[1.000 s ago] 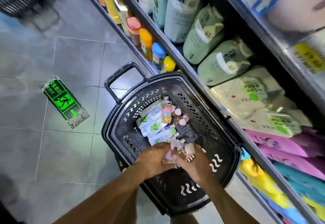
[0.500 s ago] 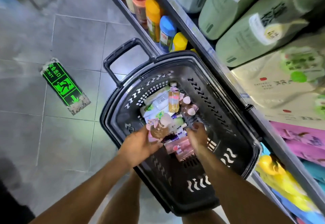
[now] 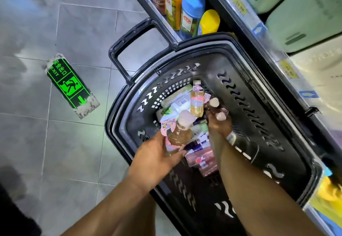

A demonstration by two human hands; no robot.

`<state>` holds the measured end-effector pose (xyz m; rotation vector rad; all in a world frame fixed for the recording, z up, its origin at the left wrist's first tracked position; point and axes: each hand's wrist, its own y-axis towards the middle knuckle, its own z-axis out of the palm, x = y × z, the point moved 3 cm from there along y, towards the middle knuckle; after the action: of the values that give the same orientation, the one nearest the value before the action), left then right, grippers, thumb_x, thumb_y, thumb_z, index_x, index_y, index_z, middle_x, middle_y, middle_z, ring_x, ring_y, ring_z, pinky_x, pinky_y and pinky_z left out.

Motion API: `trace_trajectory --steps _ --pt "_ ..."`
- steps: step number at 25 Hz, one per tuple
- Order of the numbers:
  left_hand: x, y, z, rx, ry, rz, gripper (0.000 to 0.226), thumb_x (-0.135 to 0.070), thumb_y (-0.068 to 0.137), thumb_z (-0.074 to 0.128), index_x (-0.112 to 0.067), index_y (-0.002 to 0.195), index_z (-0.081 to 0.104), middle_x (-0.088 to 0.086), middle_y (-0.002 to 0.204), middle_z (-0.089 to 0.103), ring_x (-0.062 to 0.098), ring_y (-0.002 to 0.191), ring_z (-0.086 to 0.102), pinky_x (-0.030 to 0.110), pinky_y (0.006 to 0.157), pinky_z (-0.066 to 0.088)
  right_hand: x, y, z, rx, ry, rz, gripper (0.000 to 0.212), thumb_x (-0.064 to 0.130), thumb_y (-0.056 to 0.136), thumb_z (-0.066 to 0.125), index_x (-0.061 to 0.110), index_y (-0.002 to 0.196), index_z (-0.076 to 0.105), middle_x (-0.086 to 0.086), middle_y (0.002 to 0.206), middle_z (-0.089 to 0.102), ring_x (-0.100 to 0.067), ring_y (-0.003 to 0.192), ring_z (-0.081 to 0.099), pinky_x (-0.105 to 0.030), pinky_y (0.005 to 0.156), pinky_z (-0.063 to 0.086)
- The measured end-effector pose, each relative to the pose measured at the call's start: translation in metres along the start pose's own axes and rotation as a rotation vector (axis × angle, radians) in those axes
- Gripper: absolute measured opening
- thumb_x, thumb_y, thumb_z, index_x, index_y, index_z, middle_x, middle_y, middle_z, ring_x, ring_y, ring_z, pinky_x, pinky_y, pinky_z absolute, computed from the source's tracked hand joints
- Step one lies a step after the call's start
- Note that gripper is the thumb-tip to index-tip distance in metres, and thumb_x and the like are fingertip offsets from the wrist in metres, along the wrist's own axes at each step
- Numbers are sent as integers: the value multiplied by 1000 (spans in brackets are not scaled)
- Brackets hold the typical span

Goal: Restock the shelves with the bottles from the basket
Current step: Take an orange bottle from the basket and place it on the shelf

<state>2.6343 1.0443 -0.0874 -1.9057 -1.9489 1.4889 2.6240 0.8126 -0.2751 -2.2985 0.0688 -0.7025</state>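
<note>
A black plastic basket (image 3: pixel 259 95) stands on the floor against the shelves. My left hand (image 3: pixel 155 159) grips a small amber bottle (image 3: pixel 178 135) with a pale pink cap and a pink tag, held just above the pile. My right hand (image 3: pixel 219 124) reaches deeper into the basket, its fingers curled round small dark bottles with pink caps (image 3: pixel 215 108). A yellow bottle with a pink label (image 3: pixel 197 104) lies on white and green tubes (image 3: pixel 174 106). Pink boxes (image 3: pixel 201 159) lie between my forearms.
The bottom shelf (image 3: pixel 161 22) beside the basket holds orange, blue and yellow capped bottles (image 3: pixel 192 11). Large green packs (image 3: pixel 303 17) fill the shelf above. The basket's handle (image 3: pixel 129 37) sticks out over grey floor tiles, where a green exit sticker (image 3: pixel 71 85) lies.
My left hand has kept the amber bottle and lifted it slightly. My right hand moved from the pink boxes further in to the pink-capped bottles. The view came closer to the basket.
</note>
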Motion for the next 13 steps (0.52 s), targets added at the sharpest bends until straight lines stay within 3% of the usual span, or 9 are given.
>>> trace_trajectory --steps 2,5,10,13 --pt "-4 -1 -4 6 -1 -10 51 -54 80 76 -39 123 54 -19 99 70 1 89 65 24 83 52 0 -9 -15 -10 21 -62 55 30 78 86 10 124 64 2 107 71 -21 97 68 -21 79 44" --pt "-10 -7 -11 27 6 -23 54 -52 81 77 -36 127 53 -17 101 69 6 91 66 26 83 52 9 -41 -55 6 -16 -152 55 27 76 88 11 121 59 3 99 66 -19 86 66 -18 62 43" --pt "-32 -30 -37 73 -5 -30 65 -63 75 70 -33 130 52 -12 109 71 12 99 68 36 89 56 43 -113 -129 177 -151 -253 67 48 75 86 15 124 54 -5 108 69 -23 86 70 -25 53 54" --pt "-70 -56 -72 105 -21 -6 68 -67 72 67 -31 127 54 -9 106 72 15 97 69 36 87 55 86 -174 -181 267 -165 -323 44 32 80 86 22 112 58 4 94 71 -14 79 70 -11 49 48"
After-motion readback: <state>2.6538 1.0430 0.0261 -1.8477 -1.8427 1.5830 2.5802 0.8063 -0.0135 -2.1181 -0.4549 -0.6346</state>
